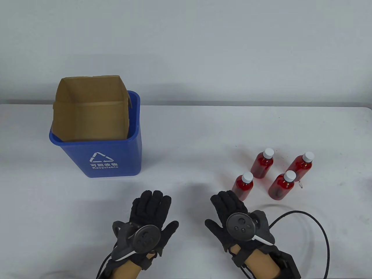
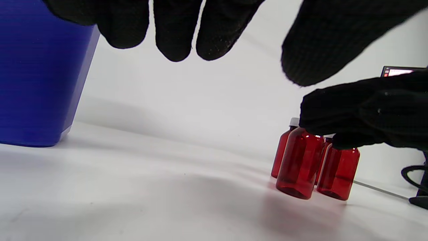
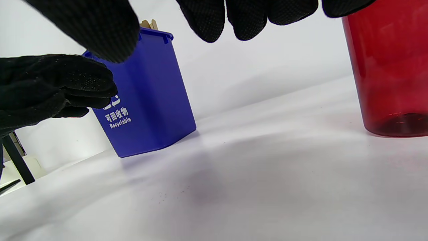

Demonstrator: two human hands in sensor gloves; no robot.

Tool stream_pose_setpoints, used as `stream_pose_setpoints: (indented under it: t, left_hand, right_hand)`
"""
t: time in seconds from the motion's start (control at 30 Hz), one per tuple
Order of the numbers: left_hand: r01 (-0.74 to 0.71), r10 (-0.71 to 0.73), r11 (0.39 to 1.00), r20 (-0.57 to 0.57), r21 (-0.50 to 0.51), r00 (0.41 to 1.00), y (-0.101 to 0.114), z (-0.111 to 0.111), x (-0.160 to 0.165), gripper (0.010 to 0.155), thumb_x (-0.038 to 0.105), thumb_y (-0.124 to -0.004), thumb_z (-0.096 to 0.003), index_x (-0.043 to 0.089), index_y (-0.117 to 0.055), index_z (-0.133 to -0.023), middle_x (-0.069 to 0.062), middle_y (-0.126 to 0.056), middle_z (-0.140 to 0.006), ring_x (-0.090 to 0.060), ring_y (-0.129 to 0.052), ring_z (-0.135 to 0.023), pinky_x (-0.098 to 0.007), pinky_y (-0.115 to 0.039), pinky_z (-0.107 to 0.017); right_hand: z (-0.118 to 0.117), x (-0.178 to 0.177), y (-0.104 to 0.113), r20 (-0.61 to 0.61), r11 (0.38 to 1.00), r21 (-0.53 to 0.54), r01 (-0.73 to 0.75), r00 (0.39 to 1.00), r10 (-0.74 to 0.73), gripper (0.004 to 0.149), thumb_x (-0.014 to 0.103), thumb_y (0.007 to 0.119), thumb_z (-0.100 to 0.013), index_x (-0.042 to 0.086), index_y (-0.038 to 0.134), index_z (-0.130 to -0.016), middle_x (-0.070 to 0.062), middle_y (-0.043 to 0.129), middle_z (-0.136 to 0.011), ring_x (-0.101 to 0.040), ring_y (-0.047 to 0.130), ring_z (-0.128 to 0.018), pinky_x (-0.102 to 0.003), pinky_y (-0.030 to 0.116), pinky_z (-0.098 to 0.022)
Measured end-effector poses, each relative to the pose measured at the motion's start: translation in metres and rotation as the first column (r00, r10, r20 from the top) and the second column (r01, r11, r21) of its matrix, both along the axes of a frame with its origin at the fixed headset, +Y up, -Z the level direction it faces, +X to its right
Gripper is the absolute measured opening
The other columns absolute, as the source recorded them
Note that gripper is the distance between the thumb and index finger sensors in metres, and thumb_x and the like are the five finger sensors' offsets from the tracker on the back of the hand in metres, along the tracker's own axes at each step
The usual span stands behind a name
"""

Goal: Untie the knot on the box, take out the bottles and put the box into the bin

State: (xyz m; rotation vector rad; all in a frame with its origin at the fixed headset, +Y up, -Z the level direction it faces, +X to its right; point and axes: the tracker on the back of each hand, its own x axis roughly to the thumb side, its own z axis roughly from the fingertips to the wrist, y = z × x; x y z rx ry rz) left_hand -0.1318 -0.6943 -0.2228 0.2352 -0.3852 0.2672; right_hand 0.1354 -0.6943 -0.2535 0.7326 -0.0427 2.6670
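Box (image 1: 90,112) is standing open-topped in the bin (image 1: 116,157), sticking up past the rim — four bottles (image 1: 263,164) are sitting upright, well apart from it. Left hand (image 1: 151,215) and right hand (image 1: 232,212) are hovering near the table, fingers relaxed and straight, gripping nothing. Task is looking complete — nothing left showing.

Matt cardboard box (image 1: 90,116) in smooth plastic bin (image 1: 116,157) (slightly glossy).

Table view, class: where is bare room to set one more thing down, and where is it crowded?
Bare: between the blue bin and the bottles, and behind the bottles. Crowded: the bottle cluster, beside the right hand and cable.
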Motion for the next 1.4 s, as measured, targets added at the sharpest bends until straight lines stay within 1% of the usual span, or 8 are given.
stream_pose_setpoints:
  t: [0.27,0.4,0.57,0.8,1.0,1.17,1.3,1.4]
  left_hand:
    - [-0.053,0.053,0.999,-0.044,-0.012,0.998,0.0,-0.007,-0.012,0.08,0.059,-0.079,-0.0494,0.018,-0.056,-0.114,-0.017,-0.056,-0.115,-0.061,-0.056,-0.104,-0.075,-0.048,-0.072]
    - [-0.058,0.058,0.998,-0.045,-0.012,0.997,-0.001,-0.007,-0.014,0.08,0.059,-0.079,-0.0494,0.017,-0.056,-0.114,-0.018,-0.057,-0.115,-0.061,-0.056,-0.103,-0.075,-0.048,-0.071]
    - [-0.061,0.06,0.998,-0.037,-0.008,0.998,-0.001,-0.005,-0.013,0.078,0.058,-0.079,-0.0495,0.017,-0.058,-0.113,-0.018,-0.057,-0.115,-0.06,-0.056,-0.104,-0.075,-0.047,-0.071]
    - [-0.089,0.09,0.996,-0.038,0.025,0.995,0.005,0.001,-0.016,0.078,0.057,-0.079,-0.0496,0.016,-0.058,-0.112,-0.018,-0.057,-0.114,-0.059,-0.057,-0.104,-0.075,-0.048,-0.071]
    - [-0.114,0.115,0.993,-0.048,0.023,0.992,0.007,0.001,-0.018,0.077,0.057,-0.079,-0.0498,0.016,-0.059,-0.112,-0.018,-0.057,-0.114,-0.059,-0.056,-0.104,-0.075,-0.048,-0.072]
    - [-0.111,0.112,0.994,-0.048,0.019,0.993,0.007,0.001,-0.018,0.077,0.057,-0.079,-0.0499,0.016,-0.059,-0.112,-0.018,-0.057,-0.114,-0.059,-0.055,-0.104,-0.075,-0.047,-0.072]
    - [-0.103,0.104,0.994,-0.043,0.024,0.994,0.008,0.002,-0.016,0.077,0.057,-0.079,-0.0498,0.016,-0.059,-0.112,-0.018,-0.057,-0.114,-0.059,-0.056,-0.104,-0.075,-0.047,-0.072]
    - [-0.105,0.105,0.994,-0.033,0.006,0.994,0.006,0.0,-0.016,0.077,0.056,-0.079,-0.0499,0.016,-0.058,-0.112,-0.017,-0.057,-0.114,-0.06,-0.055,-0.104,-0.076,-0.047,-0.071]
  right_hand:
    - [0.0,-0.001,0.005,0.005,1.0,0.005,0.019,1.0,-0.019,0.078,0.051,0.068,-0.052,0.002,0.041,-0.107,-0.027,0.036,-0.108,-0.061,0.039,-0.096,-0.072,0.044,-0.062]
    - [0.0,-0.003,0.005,-0.002,1.0,-0.001,0.017,1.0,-0.017,0.08,0.051,0.067,-0.052,0.001,0.036,-0.107,-0.026,0.034,-0.109,-0.061,0.038,-0.096,-0.072,0.043,-0.062]
    - [-0.001,-0.001,0.004,0.004,1.0,-0.008,0.012,1.0,-0.012,0.081,0.051,0.067,-0.052,0.001,0.036,-0.107,-0.027,0.034,-0.109,-0.06,0.038,-0.096,-0.072,0.043,-0.062]
    - [-0.003,0.0,-0.004,0.014,0.999,-0.027,-0.017,1.0,0.017,0.08,0.051,0.067,-0.052,0.002,0.038,-0.107,-0.027,0.035,-0.108,-0.06,0.039,-0.096,-0.072,0.044,-0.062]
    - [-0.005,0.001,-0.012,0.029,0.999,-0.04,-0.023,0.999,0.024,0.079,0.05,0.068,-0.051,0.002,0.039,-0.107,-0.026,0.036,-0.108,-0.06,0.039,-0.096,-0.072,0.044,-0.062]
    - [-0.005,0.0,-0.011,0.021,0.999,-0.036,-0.029,0.999,0.03,0.079,0.05,0.068,-0.052,0.002,0.039,-0.107,-0.026,0.036,-0.108,-0.06,0.039,-0.096,-0.072,0.044,-0.062]
    - [-0.001,-0.001,-0.006,0.014,1.0,-0.001,-0.03,0.999,0.03,0.079,0.05,0.067,-0.052,0.002,0.039,-0.107,-0.026,0.036,-0.108,-0.06,0.039,-0.096,-0.072,0.044,-0.062]
    - [0.0,-0.001,-0.005,0.01,1.0,0.002,-0.021,1.0,0.021,0.079,0.05,0.067,-0.052,0.002,0.039,-0.107,-0.026,0.036,-0.108,-0.06,0.039,-0.096,-0.072,0.044,-0.062]
